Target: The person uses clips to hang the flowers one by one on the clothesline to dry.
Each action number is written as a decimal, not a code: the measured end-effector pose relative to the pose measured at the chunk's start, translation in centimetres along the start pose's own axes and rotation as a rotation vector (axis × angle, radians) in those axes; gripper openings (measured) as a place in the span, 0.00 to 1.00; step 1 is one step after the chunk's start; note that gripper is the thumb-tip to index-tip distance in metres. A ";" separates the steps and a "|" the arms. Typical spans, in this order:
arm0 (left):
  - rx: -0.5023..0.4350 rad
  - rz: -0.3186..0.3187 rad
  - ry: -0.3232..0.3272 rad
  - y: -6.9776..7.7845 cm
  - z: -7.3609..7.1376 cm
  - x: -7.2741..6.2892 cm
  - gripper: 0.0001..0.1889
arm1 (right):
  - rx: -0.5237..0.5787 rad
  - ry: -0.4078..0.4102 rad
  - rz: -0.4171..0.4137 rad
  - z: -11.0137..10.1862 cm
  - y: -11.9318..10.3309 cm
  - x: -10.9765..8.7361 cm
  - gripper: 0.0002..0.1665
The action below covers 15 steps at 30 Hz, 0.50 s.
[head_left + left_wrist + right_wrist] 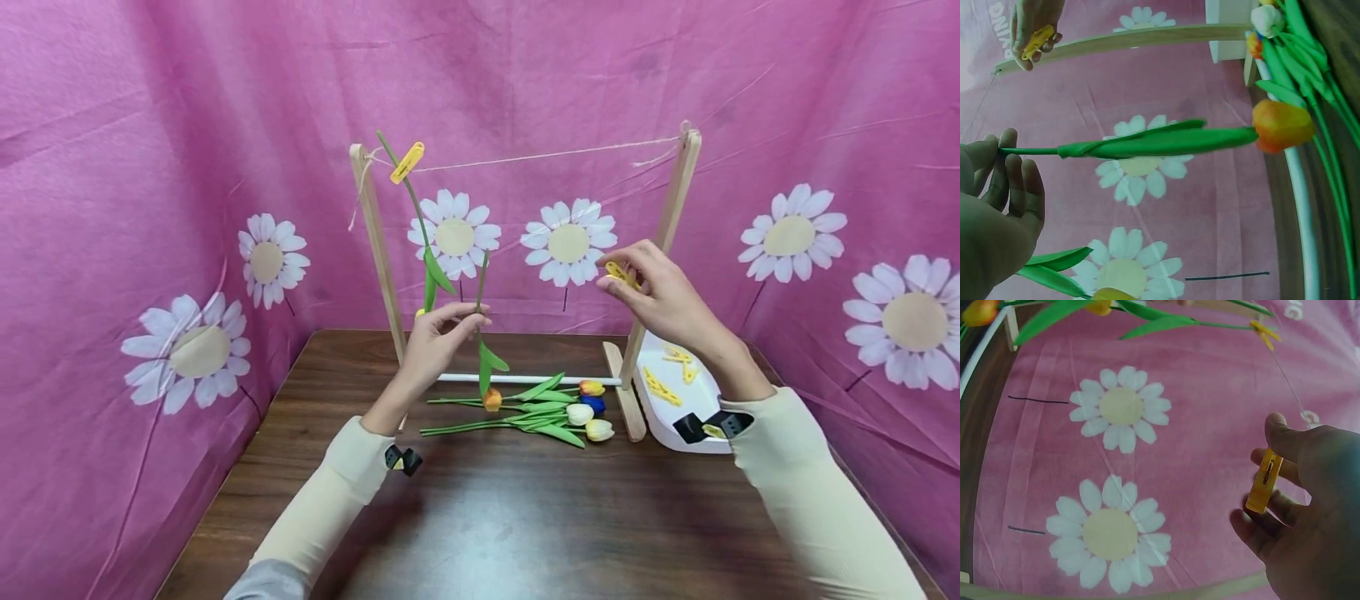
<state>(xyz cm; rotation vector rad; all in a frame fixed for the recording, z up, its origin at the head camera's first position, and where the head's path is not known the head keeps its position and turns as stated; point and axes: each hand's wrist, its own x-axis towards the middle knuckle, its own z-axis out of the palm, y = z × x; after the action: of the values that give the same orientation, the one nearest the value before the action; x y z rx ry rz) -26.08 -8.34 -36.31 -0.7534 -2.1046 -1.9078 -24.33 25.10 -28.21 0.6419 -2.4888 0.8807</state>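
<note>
My left hand (444, 340) pinches the green stem of an orange tulip (1282, 126), its bloom hanging downward over the table. A yellow clothespin (1264, 480) is held between the thumb and fingers of my right hand (660, 292), in front of the right post. Near the left post, another yellow clothespin (407, 163) clips a tulip stem (415, 200) to the string (547, 156), so that this flower hangs head down. Its yellow bloom is mostly hidden behind my left hand in the head view.
Wooden posts (678, 192) hold up the string, with a white bar (457, 378) low between them. Several tulips (540, 412) lie on the brown table (480, 517). At the right stands a white tray (656, 433) with yellow clothespins (662, 386). Pink flowered cloth (510, 75) surrounds the table.
</note>
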 end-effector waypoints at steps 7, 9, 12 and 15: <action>-0.014 0.041 0.027 0.8 -0.3 1.6 0.12 | 0.014 -0.027 -0.098 1.1 -1.0 1.3 0.19; -0.026 0.051 0.027 1.2 -0.4 2.1 0.13 | 0.026 -0.047 -0.107 1.3 -1.3 1.7 0.19; -0.030 0.066 0.027 1.8 -0.6 2.9 0.14 | 0.043 -0.075 -0.097 1.7 -1.8 2.3 0.18; -0.039 0.075 0.031 2.4 -0.8 3.6 0.13 | 0.049 -0.088 -0.095 2.1 -2.2 2.9 0.17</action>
<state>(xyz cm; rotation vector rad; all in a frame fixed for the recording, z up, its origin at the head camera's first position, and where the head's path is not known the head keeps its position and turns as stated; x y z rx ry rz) -28.11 -8.21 -32.45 -0.7933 -1.9976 -1.9141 -25.89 21.38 -27.14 0.8246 -2.4976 0.8976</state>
